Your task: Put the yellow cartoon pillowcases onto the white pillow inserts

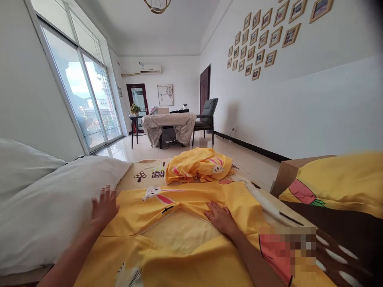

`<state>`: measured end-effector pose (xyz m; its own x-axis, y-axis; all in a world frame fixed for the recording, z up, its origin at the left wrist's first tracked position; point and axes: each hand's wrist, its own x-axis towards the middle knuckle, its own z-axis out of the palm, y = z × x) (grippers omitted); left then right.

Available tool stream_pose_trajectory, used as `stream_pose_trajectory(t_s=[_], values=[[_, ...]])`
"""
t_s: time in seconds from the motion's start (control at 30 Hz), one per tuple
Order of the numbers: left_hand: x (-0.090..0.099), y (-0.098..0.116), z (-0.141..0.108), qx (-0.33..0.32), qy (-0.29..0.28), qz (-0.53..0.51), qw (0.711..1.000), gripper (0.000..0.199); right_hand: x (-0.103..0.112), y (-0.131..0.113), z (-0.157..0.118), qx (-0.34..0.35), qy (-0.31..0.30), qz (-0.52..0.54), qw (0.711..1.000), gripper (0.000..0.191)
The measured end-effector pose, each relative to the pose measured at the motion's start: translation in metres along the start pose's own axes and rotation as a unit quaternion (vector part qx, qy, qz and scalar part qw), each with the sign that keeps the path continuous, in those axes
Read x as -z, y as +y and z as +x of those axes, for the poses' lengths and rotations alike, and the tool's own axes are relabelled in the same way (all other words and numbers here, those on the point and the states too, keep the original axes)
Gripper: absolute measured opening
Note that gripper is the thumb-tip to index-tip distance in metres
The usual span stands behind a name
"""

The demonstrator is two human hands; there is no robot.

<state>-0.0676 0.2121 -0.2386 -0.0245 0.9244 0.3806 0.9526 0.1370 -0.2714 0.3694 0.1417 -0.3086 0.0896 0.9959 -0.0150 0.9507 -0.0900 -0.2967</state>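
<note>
A yellow bedding cover (185, 267) printed with white rabbits lies spread out in front of me. A wide gap in its middle shows a paler yellow layer (182, 231). My left hand (104, 207) is at the cover's left edge, against the white pillow (74, 199), with its fingers apart. Flat on the cover, to the right of the gap, rests my right hand (220, 217), fingers stretched out. Neither hand grips anything. Just beyond the cover sits a crumpled bundle of yellow rabbit-print fabric (197, 165).
A cream patterned blanket (140, 173) lies under the bedding. On the right, yellow carrot-print fabric (344, 179) lies over a cardboard box (287, 171). Farther off stand a covered table (170, 119) and a dark chair (206, 115). Sliding glass doors (80, 83) are at the left.
</note>
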Motion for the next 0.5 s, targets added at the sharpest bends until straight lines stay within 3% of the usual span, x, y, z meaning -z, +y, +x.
stream_pose_trajectory(t_s=[0.07,0.1,0.17,0.23,0.37,0.5], values=[[-0.014,-0.047,-0.011,0.106,0.005,0.068,0.992,0.056,0.000,0.000,0.000,-0.001,-0.007,-0.004,1.000,0.058],[-0.021,-0.065,-0.020,0.129,0.022,0.088,0.988,0.055,0.000,0.000,0.000,0.001,-0.011,-0.005,1.000,0.058],[-0.031,-0.087,-0.037,0.141,0.057,0.105,0.983,0.052,0.001,0.001,0.000,0.004,-0.015,-0.007,1.000,0.059],[-0.034,-0.094,-0.050,0.131,0.086,0.098,0.983,0.052,0.001,0.001,0.000,0.006,-0.010,-0.010,1.000,0.059],[-0.017,-0.099,-0.045,0.168,0.046,0.027,0.984,0.046,-0.001,0.002,0.002,0.008,-0.006,-0.009,1.000,0.059],[0.020,-0.123,-0.015,0.219,0.008,-0.029,0.975,0.035,-0.002,0.003,0.003,0.015,-0.003,-0.009,1.000,0.059]])
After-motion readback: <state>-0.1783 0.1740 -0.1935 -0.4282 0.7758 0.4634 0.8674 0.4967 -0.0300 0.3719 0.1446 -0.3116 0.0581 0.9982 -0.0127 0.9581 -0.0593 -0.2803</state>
